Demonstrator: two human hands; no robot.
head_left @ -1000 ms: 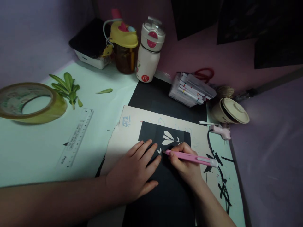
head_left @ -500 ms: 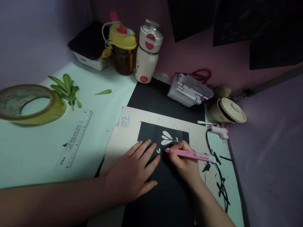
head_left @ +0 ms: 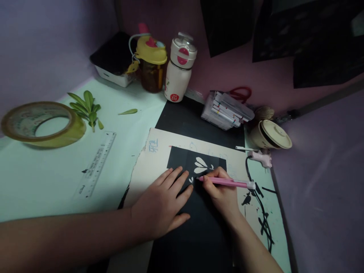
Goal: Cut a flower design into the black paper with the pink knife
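My left hand point(head_left: 159, 204) lies flat with fingers spread on a long sheet of black paper point(head_left: 190, 239), pressing it down. A pink pen-shaped craft knife point(head_left: 229, 182) is pinched in my right hand point(head_left: 223, 197); its tip meets the paper just right of my left fingertips, too small to make out. Above the tip, a petal-shaped cutout point(head_left: 200, 165) shows white through the black. A small leaf-shaped cutout point(head_left: 191, 179) sits beside my left fingers. Under the black paper lies a torn-edged white board point(head_left: 142, 174) with blue writing.
Left are a tape roll point(head_left: 62, 132), a leafy sprig point(head_left: 88, 106) and a clear ruler point(head_left: 99, 163). Behind stand a yellow-lidded cup point(head_left: 152, 72), a white bottle point(head_left: 179, 76) and a marker case point(head_left: 224, 110). Right are a lidded tub point(head_left: 273, 134), a plug point(head_left: 260, 158) and black paper scraps point(head_left: 264, 223).
The view has shifted slightly, so the things at the left appear further right. The craft knife's tip has moved a little while both hands keep their places on the paper.
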